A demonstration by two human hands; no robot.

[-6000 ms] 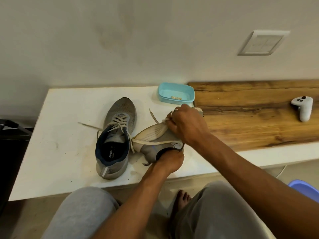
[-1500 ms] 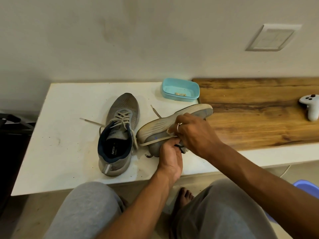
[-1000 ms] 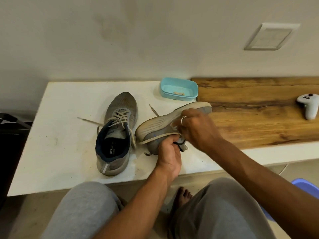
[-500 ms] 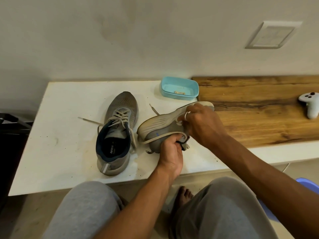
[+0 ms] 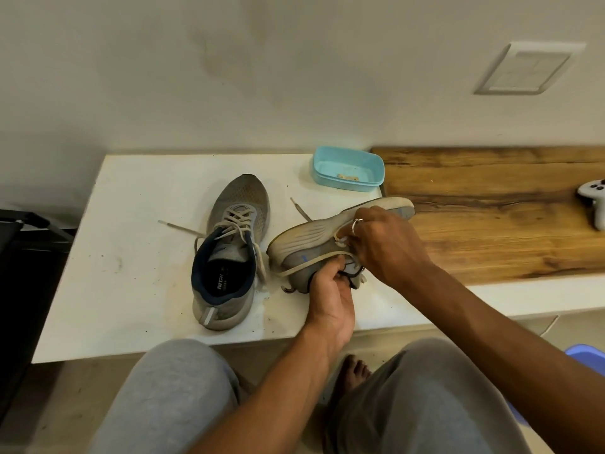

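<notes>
There, blue tub (image 5: pixel 343 186), scrap (image 5: pixel 348 176) inside, gripped shoe (image 5: pixel 311 235)

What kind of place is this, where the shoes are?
Likely a room at home: a low white bench, a wall switch plate, and a game controller on a wooden top.

Grey shoe (image 5: pixel 311 234) lying on its side on the white desk (image 5: pixel 131 257), pale sole turned leftward, toe pointing away; lace (image 5: pixel 294 269) loose.
</notes>
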